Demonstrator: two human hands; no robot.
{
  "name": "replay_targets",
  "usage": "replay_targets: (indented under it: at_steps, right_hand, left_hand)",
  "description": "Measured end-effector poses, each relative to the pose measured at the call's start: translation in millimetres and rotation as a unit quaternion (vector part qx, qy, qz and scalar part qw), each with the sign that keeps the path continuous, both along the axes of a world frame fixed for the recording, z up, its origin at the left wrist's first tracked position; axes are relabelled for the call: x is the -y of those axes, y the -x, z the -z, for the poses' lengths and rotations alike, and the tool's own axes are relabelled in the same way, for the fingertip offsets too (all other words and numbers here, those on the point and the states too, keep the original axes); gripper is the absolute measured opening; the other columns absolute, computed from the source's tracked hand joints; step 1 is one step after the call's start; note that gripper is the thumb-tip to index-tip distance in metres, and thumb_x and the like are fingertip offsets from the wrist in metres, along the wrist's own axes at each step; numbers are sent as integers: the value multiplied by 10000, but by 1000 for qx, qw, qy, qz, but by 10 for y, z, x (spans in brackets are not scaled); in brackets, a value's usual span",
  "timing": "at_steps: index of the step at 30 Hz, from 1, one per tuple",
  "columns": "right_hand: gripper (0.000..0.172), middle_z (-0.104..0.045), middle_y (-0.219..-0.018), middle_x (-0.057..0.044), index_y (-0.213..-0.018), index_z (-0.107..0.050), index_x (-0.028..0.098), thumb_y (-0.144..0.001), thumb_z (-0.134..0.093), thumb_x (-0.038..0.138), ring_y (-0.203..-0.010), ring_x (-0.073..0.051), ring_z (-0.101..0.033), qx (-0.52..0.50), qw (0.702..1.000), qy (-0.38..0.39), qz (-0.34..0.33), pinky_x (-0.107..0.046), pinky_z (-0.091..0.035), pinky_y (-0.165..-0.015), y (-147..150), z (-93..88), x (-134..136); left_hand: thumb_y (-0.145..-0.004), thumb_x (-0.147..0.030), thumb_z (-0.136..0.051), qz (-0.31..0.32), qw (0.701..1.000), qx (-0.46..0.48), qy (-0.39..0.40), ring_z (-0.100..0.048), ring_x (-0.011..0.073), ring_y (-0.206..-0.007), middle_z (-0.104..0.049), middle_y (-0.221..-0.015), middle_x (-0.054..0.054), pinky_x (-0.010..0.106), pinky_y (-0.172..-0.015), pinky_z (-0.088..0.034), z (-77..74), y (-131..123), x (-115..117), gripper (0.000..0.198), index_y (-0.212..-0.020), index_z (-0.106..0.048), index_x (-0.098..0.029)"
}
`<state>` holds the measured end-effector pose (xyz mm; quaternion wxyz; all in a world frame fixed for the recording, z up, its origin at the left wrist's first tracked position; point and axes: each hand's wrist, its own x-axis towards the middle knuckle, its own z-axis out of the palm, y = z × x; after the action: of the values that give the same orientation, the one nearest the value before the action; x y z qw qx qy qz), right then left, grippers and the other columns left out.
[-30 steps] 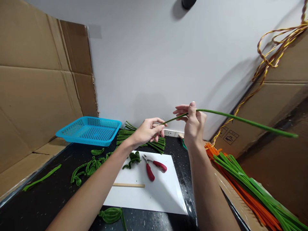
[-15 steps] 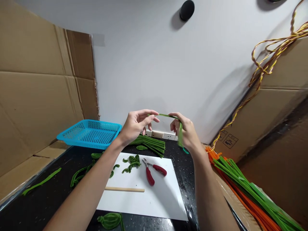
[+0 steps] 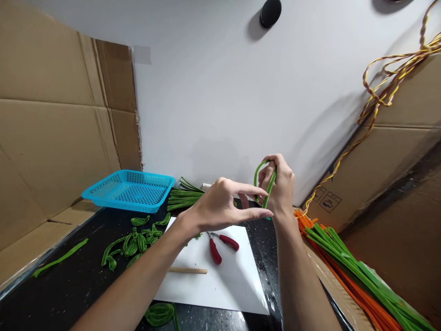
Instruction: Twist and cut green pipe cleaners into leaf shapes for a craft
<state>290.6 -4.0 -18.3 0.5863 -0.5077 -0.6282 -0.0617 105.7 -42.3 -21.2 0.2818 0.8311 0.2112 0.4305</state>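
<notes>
Evidently the right hand (image 3: 282, 184) is pinching a fuzzy green strip (image 3: 270, 188) near its top, its fingers closed on it, so the strip is bending into a narrow loop in the air, above the far right corner of the white board (image 3: 237, 285). The left hand (image 3: 220, 204) is holding thumb and forefinger widely parted about the loop's lower part; whether either is touching it, I cannot tell. Being up off the surface is probably giving both hands room around it. On the board, red-handled pliers (image 3: 215, 253) and a wooden stick (image 3: 193, 271) are lying, likely for easy reach. Curled green pieces (image 3: 141, 241) are lying left of the board, perhaps sorted apart from the straight green stems (image 3: 184, 200) behind, while a blue basket (image 3: 160, 195) is sitting farther back. Rightward, a cardboard panel (image 3: 396, 151) is carrying small printed marks (image 3: 330, 199), too fine for reading; no brand is showing legibly.
</notes>
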Motion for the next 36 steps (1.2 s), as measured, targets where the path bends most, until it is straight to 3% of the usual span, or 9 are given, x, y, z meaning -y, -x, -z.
replay_targets:
  at_steps: [7,12,15,19,23,27,30,32,36]
  right_hand:
    - [235,-570,-568,27,-1057,-612,229,-1059,-390,309,-483,-168,-550,-39,997,-66,-4,-301,-368,-516,17,-20,6]
    - [238,-561,-568,36,-1065,-630,227,-1056,-399,284,-482,-162,-560,-46,994,-94,2,-298,-414,-534,-2,-45,34]
    - [259,-572,-586,28,-1074,-642,232,-1070,-397,317,-495,-159,-557,-51,993,-106,0,-296,-433,-540,4,-65,60]
    - [264,-636,-705,-12,-1070,-656,241,-1065,-398,292,-589,-172,-606,-72,988,-135,-1,-298,-470,-548,33,-106,130]
    - [271,-690,-878,-56,-1004,-683,228,-1024,-413,225,-736,-196,-671,-94,972,-214,19,-296,-493,-530,57,-168,243]
    - [307,-680,-880,-60,-941,-709,173,-963,-404,156,-729,-172,-646,-88,947,-300,78,-278,-497,-524,79,-248,358]
    - [312,-629,-819,-48,-875,-713,159,-952,-412,166,-676,-159,-624,-89,932,-338,99,-277,-477,-498,92,-294,395]
    - [307,-612,-808,-40,-846,-701,165,-974,-424,191,-653,-151,-626,-91,928,-352,82,-288,-483,-507,82,-305,379]
    - [293,-611,-815,-14,-782,-663,178,-988,-455,173,-580,-108,-598,-79,912,-402,30,-276,-471,-506,27,-290,292]
  left_hand:
    - [-952,-393,-696,-63,992,103,43,-708,179,-667,-816,-900,100,327,-657,-575,128,-153,-85,320,-1130,-809,-153]
    - [-1031,-390,-559,-69,985,134,81,-623,117,-522,-792,-864,76,280,-559,-530,145,-168,-121,324,-1162,-748,-162]
    - [-1050,-356,-499,-65,979,161,108,-612,105,-494,-777,-834,52,237,-487,-478,103,-152,-109,333,-1308,-625,-187]
    - [-1002,-277,-554,40,961,149,228,-686,144,-534,-806,-948,117,211,-419,-444,-13,-91,-68,467,-1437,-428,-165]
    - [-1011,-338,-564,182,921,56,340,-778,202,-710,-774,-1161,223,194,-419,-461,-150,3,47,278,-1118,-664,-101]
    - [-984,-372,-638,190,925,28,328,-762,190,-751,-795,-1117,170,183,-427,-460,-215,6,225,303,-1102,-774,-128]
    - [-944,-396,-692,145,938,-5,316,-688,158,-603,-803,-855,112,191,-394,-430,-245,-43,344,299,-1048,-819,-146]
    - [-949,-376,-682,159,933,-37,321,-640,133,-529,-789,-775,92,189,-390,-422,-277,-70,404,275,-980,-828,-145]
    - [-988,-334,-606,262,889,-51,372,-702,122,-599,-812,-1017,136,164,-432,-431,-337,-92,461,280,-960,-787,-122]
